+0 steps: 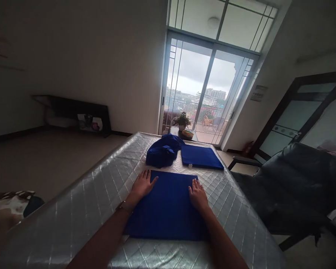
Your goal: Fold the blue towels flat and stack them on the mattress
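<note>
A flat, blue folded cloth point(168, 209) lies in front of me on the table's shiny silver quilted cover point(100, 209). My left hand point(142, 184) rests on its far left edge, fingers stretched and thumb spread inward. On the far right edge lies my right hand point(198, 194), open and flat, fingers pointing away from me. Just beyond is a crumpled blue cloth point(162, 151). Beside that, to the right, sits another flat blue folded piece point(202, 156) with a small white tag point(190, 166) at its near edge.
A potted plant point(182, 120) and a round multicoloured item point(187, 133) stand on a small table behind the silver cover. Right of it is a dark armchair point(305, 183). A low black stand point(75, 112) is by the left wall. Glass sliding doors point(196, 86) are ahead.
</note>
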Demonstrator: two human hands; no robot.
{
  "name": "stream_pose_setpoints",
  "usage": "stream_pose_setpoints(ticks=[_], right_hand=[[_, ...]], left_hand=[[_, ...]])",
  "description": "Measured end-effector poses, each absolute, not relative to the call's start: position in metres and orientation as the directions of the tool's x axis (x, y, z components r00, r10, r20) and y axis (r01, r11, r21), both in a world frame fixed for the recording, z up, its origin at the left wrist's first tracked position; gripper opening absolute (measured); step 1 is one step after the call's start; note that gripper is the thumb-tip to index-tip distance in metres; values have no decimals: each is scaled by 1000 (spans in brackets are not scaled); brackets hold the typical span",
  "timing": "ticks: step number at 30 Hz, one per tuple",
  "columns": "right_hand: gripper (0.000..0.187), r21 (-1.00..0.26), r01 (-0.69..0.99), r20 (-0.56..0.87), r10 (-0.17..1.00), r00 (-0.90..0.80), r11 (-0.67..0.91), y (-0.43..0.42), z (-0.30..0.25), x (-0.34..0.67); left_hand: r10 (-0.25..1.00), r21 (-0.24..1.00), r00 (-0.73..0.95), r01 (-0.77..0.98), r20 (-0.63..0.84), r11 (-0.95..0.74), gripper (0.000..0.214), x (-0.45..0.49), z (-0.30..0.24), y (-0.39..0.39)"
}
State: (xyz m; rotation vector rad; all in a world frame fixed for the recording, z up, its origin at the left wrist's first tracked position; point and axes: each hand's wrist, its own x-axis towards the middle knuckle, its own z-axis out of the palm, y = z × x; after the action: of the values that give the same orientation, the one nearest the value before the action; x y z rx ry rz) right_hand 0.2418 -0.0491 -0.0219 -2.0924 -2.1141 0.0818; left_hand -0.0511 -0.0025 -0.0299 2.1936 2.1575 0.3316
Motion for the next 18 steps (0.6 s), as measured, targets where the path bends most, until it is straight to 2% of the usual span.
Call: stream_pose_setpoints(ticks=[4,6,8,10,12,14,16,18], right_hand=[[63,-180,984,80,997,-1,16,-50,-25,242],[63,-191,981,87,996,-6,22,-49,-24,241],[63,-201,979,92,996,-5,24,-49,-24,240],[62,-204,979,97,995,-4,23,-49,-25,240],[62,-193,981,99,995,-12,32,-49,-25,241],[59,-166,985,87,996,-35,49,-49,-26,243],[57,-147,987,78,996,-51,62,-49,-27,244],[57,-150,987,82,996,-46,58,-49,-27,245]], left_hand=[[986,153,-34,988,165,8,89,-50,-26,-6],[975,129,-2,991,222,-27,88,-42,-22,-11],[959,118,115,982,260,-150,85,-23,-19,-20],[918,128,304,930,254,-344,82,6,-17,-32],[828,144,509,824,236,-548,79,40,-18,-42],[733,171,639,715,233,-678,78,72,-21,-47],[720,231,659,682,216,-694,78,96,-24,-45],[771,301,610,712,181,-634,77,107,-27,-39]])
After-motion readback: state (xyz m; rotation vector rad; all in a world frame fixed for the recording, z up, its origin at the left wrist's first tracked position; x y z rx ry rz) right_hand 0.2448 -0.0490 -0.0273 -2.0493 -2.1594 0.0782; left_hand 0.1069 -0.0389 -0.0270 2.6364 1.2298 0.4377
